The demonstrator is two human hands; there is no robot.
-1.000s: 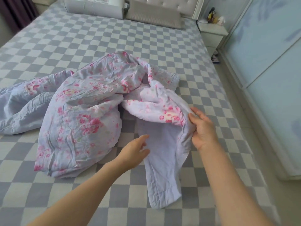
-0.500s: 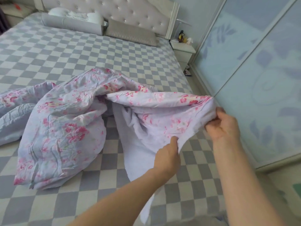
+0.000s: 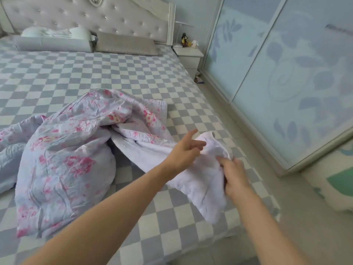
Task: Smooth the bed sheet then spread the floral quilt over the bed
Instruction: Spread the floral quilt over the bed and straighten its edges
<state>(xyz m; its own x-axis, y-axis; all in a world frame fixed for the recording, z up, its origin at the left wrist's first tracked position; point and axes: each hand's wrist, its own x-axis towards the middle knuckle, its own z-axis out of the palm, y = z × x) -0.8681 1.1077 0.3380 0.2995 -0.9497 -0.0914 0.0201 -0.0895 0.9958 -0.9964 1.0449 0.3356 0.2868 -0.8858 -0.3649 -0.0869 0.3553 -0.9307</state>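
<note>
At the bed's right edge we held the floral quilt [image 3: 63, 155] | right hand [image 3: 234, 178] gripping its pale corner, left hand [image 3: 184, 150] splayed wide | step: spreading | next: find second corner.

crumpled floral quilt [image 3: 63, 157] heaped on checkered bed sheet [image 3: 114, 73]

crumpled padded quilt [image 3: 63, 150]: lilac, pink floral print; plain white underside
flat bed sheet [image 3: 118, 73]: grey-and-white checks
sliding wardrobe doors [image 3: 286, 77], 2 o'clock: pale blue, leaf motifs
</note>
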